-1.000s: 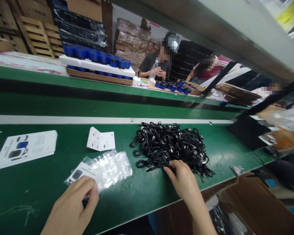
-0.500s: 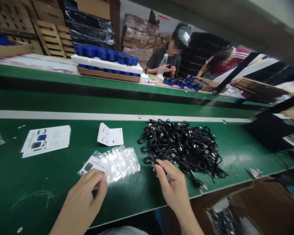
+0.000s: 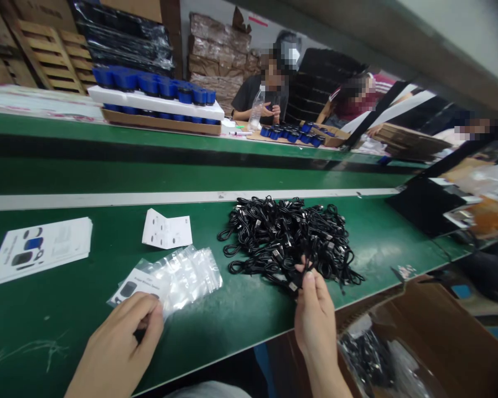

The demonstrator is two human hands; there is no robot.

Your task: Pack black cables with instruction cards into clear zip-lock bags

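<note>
A heap of coiled black cables lies on the green table. At its front edge my right hand pinches a black cable. My left hand is closed at the near edge of the fanned clear plastic bags, its thumb and forefinger pressed together on a bag. A printed leaflet shows in the leftmost bag, partly behind the fingers. Behind the bags stands a folded white leaflet. A stack of printed leaflets rests farther left.
Blue and black round items fill a white tray on the far shelf. A clear bottle stands near two people beyond it. An open carton with bagged cables is below the table's edge at right.
My right hand has moved right, onto the front of the cable heap. The view has shifted right, so the table's things appear farther left. My left hand stays at the bags.
</note>
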